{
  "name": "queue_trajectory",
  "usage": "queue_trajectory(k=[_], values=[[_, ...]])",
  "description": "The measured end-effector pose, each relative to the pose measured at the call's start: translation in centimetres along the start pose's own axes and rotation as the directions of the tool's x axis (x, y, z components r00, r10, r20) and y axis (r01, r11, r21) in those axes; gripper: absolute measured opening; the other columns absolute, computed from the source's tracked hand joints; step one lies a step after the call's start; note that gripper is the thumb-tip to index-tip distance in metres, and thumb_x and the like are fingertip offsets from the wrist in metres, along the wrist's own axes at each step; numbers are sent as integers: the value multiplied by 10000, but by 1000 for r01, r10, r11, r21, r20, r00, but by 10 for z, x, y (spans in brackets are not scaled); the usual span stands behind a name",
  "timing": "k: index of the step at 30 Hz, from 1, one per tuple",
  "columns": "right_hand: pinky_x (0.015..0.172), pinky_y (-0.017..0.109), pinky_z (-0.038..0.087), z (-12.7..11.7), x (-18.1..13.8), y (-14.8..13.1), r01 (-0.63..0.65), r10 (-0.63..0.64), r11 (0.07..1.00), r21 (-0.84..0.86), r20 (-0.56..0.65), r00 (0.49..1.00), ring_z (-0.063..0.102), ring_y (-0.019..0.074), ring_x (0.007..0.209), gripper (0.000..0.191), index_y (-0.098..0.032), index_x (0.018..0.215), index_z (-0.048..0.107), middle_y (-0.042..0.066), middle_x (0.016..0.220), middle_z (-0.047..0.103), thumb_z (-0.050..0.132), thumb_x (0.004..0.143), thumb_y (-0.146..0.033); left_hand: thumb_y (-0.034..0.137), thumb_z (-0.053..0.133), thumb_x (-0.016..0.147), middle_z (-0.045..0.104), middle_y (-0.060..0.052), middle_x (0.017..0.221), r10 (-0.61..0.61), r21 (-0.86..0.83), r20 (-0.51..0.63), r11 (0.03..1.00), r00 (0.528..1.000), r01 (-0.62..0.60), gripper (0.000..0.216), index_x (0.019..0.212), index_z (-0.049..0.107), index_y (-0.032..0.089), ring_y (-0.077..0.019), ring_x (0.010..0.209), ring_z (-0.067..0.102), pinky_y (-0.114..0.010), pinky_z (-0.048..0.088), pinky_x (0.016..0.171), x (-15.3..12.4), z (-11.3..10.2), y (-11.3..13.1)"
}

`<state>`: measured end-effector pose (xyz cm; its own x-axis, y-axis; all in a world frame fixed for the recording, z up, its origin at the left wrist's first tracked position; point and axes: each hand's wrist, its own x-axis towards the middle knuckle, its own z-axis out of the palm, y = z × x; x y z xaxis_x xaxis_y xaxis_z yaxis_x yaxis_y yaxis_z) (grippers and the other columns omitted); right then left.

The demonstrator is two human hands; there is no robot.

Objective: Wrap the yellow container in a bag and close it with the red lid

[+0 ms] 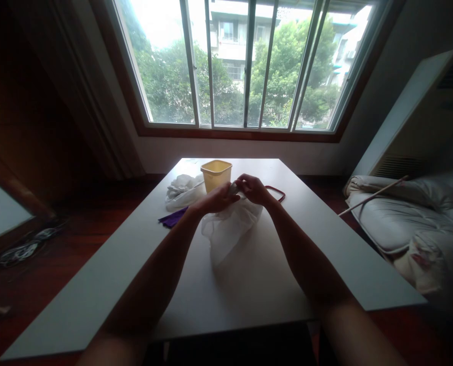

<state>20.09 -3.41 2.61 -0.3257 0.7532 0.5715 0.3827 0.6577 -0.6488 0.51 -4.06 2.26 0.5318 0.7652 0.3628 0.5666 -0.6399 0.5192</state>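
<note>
Both my hands meet over the far middle of a white table (135,264). My left hand (216,199) and my right hand (254,188) are closed on the gathered top of a thin white plastic bag (230,229), which hangs and spreads onto the table below them. Just behind the hands stands a yellow square plastic container (216,174). A crumpled white bag or cloth (183,190) lies left of the container, and a purple piece (173,218) lies in front of it. A dark red cord loop (277,192) lies right of my right hand.
A large barred window (245,66) fills the wall beyond the table. Pale cushions or bedding (405,208) with a thin stick across them lie on the right. Dark wooden floor and a curtain are on the left.
</note>
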Motion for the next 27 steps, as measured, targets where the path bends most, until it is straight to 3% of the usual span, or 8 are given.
queue_trajectory(k=[6, 9, 16, 21, 27], values=[[551, 241, 366, -5, -1, -16, -102, 105, 978, -183, 5, 994, 524, 121, 577, 207, -155, 847, 670, 36, 689, 670, 539, 931, -291, 313, 561, 917, 595, -110, 997, 217, 193, -178, 964, 960, -182, 144, 972, 506, 192, -235, 882, 585, -415, 531, 785, 2, 11, -7], [540, 240, 362, -6, -2, -20, -127, 128, 968, -216, -11, 992, 538, 124, 579, 197, -151, 853, 680, 53, 711, 690, 541, 930, -268, 289, 592, 903, 583, -120, 1032, 260, 253, -213, 946, 942, -204, 154, 997, 534, 182, -263, 963, 584, -451, 537, 852, 2, 9, -2], [570, 242, 402, -5, 0, -17, -84, 74, 983, -161, -67, 995, 575, 128, 605, 181, -150, 878, 673, 69, 779, 718, 562, 934, -282, 205, 646, 858, 607, -114, 1036, 251, 300, -293, 940, 922, -161, 170, 1014, 587, 174, -283, 991, 601, -454, 539, 875, -1, 1, 16], [585, 251, 434, -6, 0, -19, 11, -12, 1000, -20, -71, 997, 591, 139, 636, 228, -158, 907, 673, 51, 768, 708, 563, 945, -355, 156, 635, 822, 576, -140, 1209, 289, 257, -380, 946, 879, -199, 384, 1194, 541, 172, -275, 1084, 592, -434, 525, 909, 2, 3, 14], [728, 301, 501, -5, -1, -25, 173, -171, 981, 82, -36, 985, 641, 169, 793, 231, -176, 960, 685, 64, 908, 726, 601, 935, -390, 199, 642, 836, 681, -95, 1126, 139, 180, -418, 981, 898, -68, 461, 1272, 493, 216, -289, 1116, 619, -495, 430, 986, 0, 2, 20]])
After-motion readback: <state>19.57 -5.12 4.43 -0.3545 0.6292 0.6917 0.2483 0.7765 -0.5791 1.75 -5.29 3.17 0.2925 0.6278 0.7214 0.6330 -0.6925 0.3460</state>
